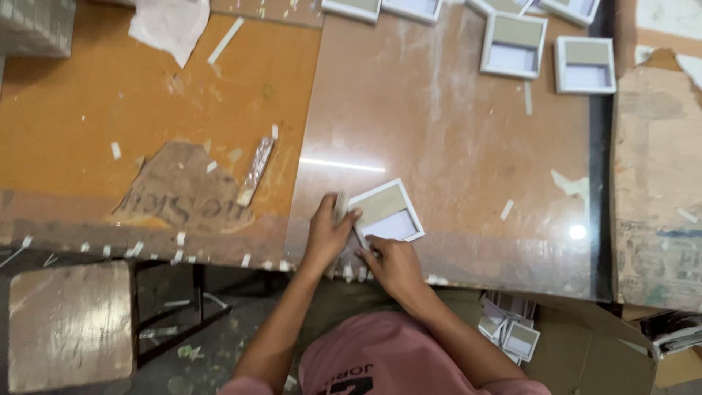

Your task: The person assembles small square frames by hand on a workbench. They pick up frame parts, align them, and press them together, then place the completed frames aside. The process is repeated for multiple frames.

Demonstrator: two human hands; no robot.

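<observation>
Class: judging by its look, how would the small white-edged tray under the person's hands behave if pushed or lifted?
The white-edged tray looks like thin board, so probably light. Flat-bottomed on the glossy tabletop, it would likely slide, not roll. Its shallow walls may crush under a hard squeeze.

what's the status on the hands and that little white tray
Left hand pressing the white tray's left edge. Right hand at its near corner. Tray flat on table, nothing blocking.
</observation>
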